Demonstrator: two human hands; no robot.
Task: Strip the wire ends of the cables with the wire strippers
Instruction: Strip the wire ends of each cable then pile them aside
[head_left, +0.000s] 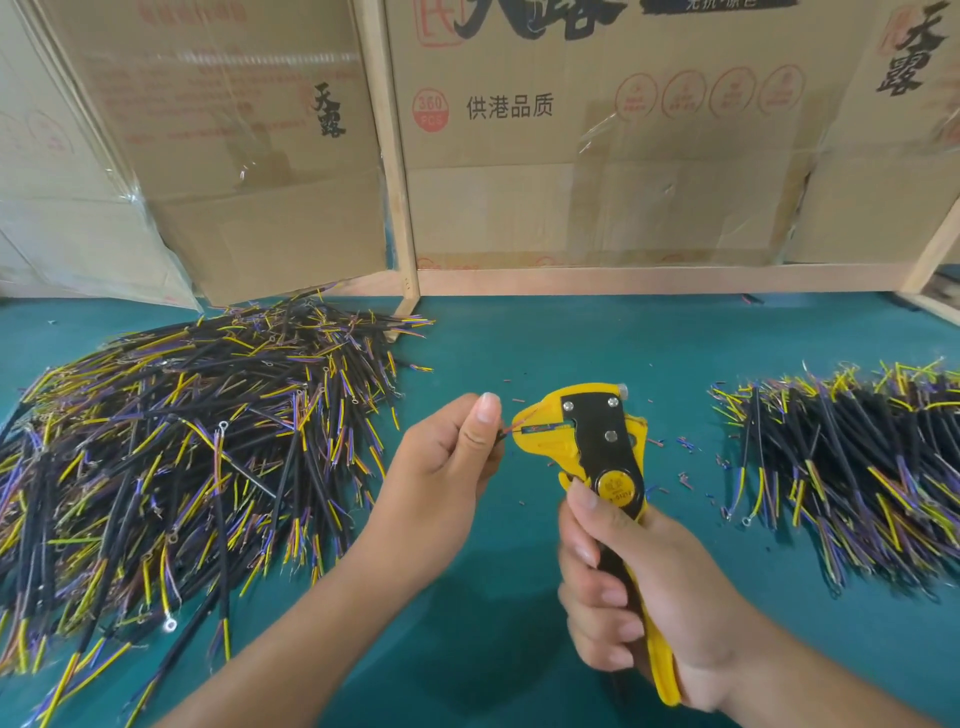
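Wire end fed into stripper jaws, squeeze pending.
Two cable piles are seen on the mat (519, 597): left pile (171, 447), right pile (852, 467). One stripper (597, 467) is gripped by the right hand (634, 597), handles closed round. One cable (511, 428) is pinched by the left hand (447, 457), its end between the jaws. Next: handles are to be squeezed, cable held steady.

Left cable pile (171, 467) cut by frame edge; held cable (500, 435) mostly hidden inside left hand (447, 462).
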